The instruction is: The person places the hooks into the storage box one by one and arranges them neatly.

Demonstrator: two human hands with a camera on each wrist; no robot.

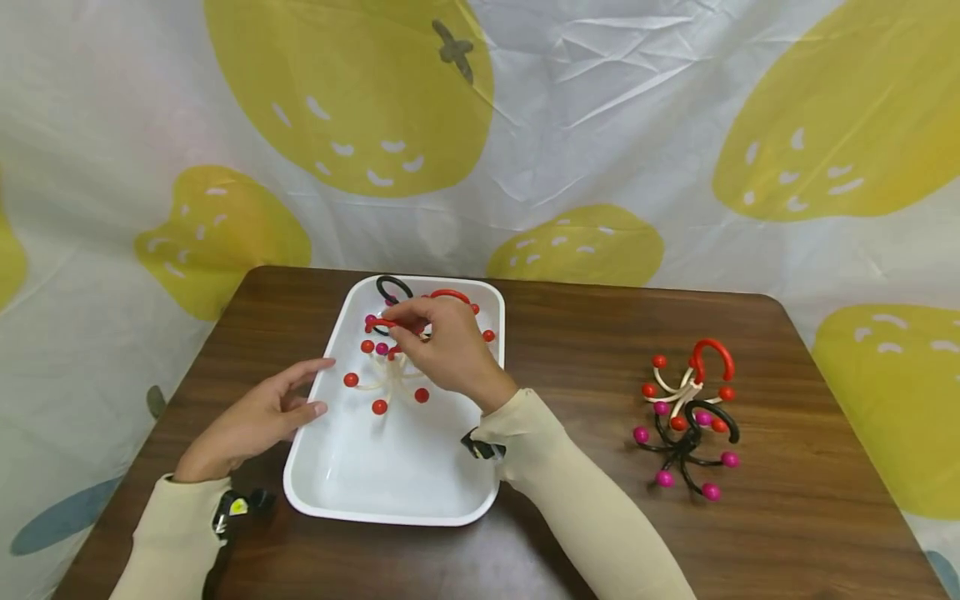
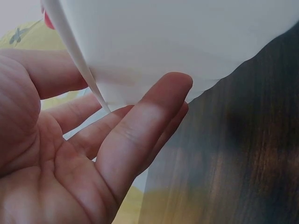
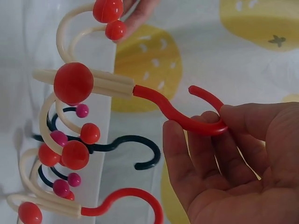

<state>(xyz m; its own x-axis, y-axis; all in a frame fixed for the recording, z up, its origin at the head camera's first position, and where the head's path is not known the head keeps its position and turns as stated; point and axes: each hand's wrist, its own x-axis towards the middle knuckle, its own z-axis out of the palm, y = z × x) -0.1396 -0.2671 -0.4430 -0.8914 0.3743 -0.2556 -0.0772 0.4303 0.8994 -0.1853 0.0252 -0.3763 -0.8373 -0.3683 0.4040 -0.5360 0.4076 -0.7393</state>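
Observation:
My right hand (image 1: 442,342) pinches the red hook of a multi-prong hook hanger (image 3: 112,84) with cream arms and red ball tips. In the head view, this hanger is upright over the far half of a white tray (image 1: 390,492); whether it touches the bottom cannot be told. Behind it in the tray are a black hook hanger (image 3: 147,140) with magenta balls and another red-hooked cream one (image 3: 124,191), partly hidden by my hand. At the tray's left rim, my left hand (image 1: 262,412) holds the edge, some fingers over the rim and others against the outer wall (image 2: 163,37).
Two more hangers stand close together on the right of the brown wooden table (image 1: 570,400): a cream one with a red hook (image 1: 714,350) and, nearer, a black one with magenta balls (image 1: 682,446). A lemon-patterned curtain (image 1: 525,100) hangs behind the table.

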